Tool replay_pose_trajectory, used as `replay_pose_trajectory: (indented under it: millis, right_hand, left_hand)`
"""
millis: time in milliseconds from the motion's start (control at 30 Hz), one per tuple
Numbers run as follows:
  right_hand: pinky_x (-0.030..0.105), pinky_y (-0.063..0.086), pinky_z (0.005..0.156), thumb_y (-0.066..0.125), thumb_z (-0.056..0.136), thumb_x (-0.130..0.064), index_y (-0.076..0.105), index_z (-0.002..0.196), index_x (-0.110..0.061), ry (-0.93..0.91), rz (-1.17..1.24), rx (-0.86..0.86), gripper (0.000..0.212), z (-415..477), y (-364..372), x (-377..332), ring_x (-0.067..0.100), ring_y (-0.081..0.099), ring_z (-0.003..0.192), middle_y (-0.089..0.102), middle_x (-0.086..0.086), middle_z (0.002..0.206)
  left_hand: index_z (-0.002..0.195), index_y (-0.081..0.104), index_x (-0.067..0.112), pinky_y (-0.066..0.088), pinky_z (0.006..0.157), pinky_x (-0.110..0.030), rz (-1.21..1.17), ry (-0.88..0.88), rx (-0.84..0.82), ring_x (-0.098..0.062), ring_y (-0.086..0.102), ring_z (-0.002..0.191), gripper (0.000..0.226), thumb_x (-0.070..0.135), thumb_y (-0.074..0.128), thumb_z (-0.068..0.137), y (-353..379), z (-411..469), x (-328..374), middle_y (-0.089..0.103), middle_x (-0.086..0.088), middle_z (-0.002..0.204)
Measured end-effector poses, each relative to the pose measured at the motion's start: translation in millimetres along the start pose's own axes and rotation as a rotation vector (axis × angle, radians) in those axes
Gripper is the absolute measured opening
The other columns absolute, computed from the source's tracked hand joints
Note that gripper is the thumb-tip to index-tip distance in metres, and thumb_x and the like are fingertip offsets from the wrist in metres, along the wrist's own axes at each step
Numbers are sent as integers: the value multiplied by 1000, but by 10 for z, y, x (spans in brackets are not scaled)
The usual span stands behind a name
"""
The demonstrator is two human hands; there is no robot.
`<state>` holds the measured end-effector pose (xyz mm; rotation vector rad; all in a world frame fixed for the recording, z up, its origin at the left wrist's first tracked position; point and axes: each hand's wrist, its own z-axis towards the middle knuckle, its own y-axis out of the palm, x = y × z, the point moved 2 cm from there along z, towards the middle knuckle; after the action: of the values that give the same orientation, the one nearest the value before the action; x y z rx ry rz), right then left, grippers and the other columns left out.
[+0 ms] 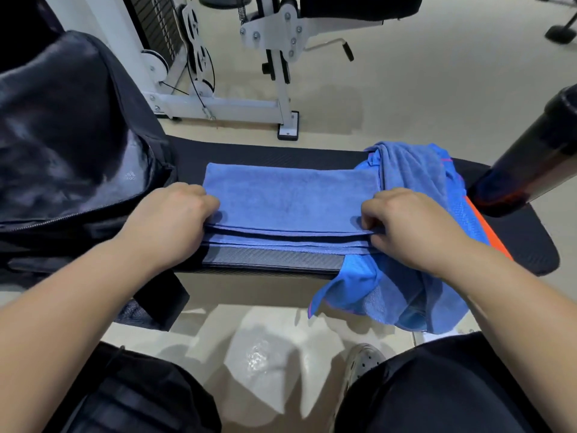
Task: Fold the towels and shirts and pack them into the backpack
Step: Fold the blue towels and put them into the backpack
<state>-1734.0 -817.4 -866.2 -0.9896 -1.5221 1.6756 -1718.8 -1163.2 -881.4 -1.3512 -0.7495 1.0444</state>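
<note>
While both hands pinch its near corners, folded blue towel [290,198] lies mid-frame on the desk [515,242].
Left hand [175,220] and right hand [406,223] closed on layered edges. Soft, light, limp; layers likely slide, so grip all plies. Backpack [68,145] at left.

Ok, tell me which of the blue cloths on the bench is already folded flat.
The blue towel between the left hand and right hand, both gripping its near edge. The other blue cloths lie bunched in a heap at its right end.
</note>
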Motion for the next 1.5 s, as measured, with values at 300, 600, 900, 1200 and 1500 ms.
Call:
replay_pose_trajectory:
  millis: [300,600,900,1200,1500]
  right_hand:
    - [38,50,72,72,72,-14,66,82,-32,2,142,-113,22,-26,100,51,19,54,81,56,-14,76]
    - [38,51,74,43,88,-64,70,95,-31,65,187,6,44,217,-55,-77,17,59,90,59,-10,94]
    - [58,-6,122,16,95,-73,-1,159,-41,158,-29,-229,74,834,563,-675,31,-15,154,-15,-1,168]
    - [58,-14,120,4,80,-89,-11,158,-35,326,-52,-190,96,532,659,-464,33,-25,151,-23,10,165]
    - [62,-12,119,5,83,-84,-11,158,-34,299,-12,-134,92,650,523,-569,31,-23,151,-23,9,165]
  left_hand:
    - [75,67,19,43,58,-32,-187,-16,-74,-30,60,71,19,1,69,66,-34,-65,-63,56,2,75]
    - [78,71,16,51,69,-41,-244,-156,5,-29,61,76,50,52,40,93,-71,156,-6,63,-2,77]
    - [161,12,18,11,123,-56,-223,-238,-241,-29,2,155,76,60,23,98,433,408,300,0,-7,169]
    - [161,14,23,3,124,-54,-283,-226,-179,-28,-3,155,89,74,17,89,424,364,254,-5,-7,169]
    - [140,45,26,46,91,-46,-33,-355,-173,-36,46,106,62,65,37,93,156,286,256,46,-18,125]
